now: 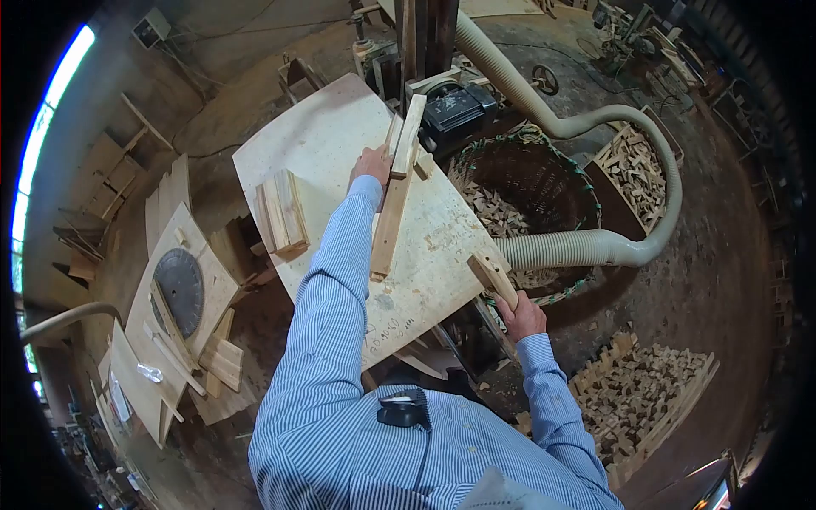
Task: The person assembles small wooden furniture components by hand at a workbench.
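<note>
My left hand (371, 163) reaches across the pale plywood worktable (319, 119), its fingers curled at a short wooden strip (393, 133). That strip lies beside a long wooden bar (410, 136) and a lower wooden rail (391, 229); the fingertips are partly hidden. At the table's right corner, my right hand (523, 316) is closed round the near end of a wooden piece (493, 279) with dark marks on its far end. Several wooden pieces (282, 212) stand side by side on the table, left of my left arm.
Behind the table sits a dark motor (459, 110). A ribbed hose (595, 246) curves past a wicker basket (544, 136) with offcuts in it. More offcuts (642, 395) are heaped at lower right. At left, a round saw blade (178, 293) lies on a board.
</note>
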Demonstrator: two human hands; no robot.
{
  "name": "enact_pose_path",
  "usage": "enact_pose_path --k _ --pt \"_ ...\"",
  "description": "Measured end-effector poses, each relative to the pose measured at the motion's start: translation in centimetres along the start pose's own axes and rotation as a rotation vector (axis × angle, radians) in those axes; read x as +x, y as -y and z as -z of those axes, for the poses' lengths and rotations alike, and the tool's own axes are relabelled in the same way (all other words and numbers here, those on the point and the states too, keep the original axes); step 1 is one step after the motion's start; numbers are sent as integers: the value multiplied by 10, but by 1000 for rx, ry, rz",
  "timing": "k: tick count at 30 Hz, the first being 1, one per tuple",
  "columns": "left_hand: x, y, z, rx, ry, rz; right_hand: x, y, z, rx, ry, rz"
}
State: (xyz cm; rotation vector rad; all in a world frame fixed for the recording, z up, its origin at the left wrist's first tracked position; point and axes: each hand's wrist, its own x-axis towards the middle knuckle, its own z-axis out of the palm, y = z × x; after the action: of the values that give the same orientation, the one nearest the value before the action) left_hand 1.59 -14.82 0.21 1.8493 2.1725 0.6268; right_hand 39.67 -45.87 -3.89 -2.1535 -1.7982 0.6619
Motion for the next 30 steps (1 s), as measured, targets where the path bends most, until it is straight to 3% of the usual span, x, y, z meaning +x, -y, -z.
enact_pose_path --k 6,15,17,21,23,25,26,30 --pt "1 1 -3 88 89 64 -4 0 -1 34 -55 19" --pt "14 25 -27 -254 62 90 -3 10 12 4 -9 -36" --pt "16 30 -37 -333 -97 24 -5 10 15 -10 23 -38" --pt "34 39 -30 -271 -151 107 -5 12 20 -2 49 -39" --pt "31 24 -10 -127 -216 43 -5 10 19 -1 48 -47" --pt "32 23 3 123 -304 -185 -7 13 23 -14 29 -22" --pt "29 21 6 178 -253 -204 -7 14 25 -5 40 -35" --pt "7 23 4 2 -65 -337 -7 12 27 20 54 -41"
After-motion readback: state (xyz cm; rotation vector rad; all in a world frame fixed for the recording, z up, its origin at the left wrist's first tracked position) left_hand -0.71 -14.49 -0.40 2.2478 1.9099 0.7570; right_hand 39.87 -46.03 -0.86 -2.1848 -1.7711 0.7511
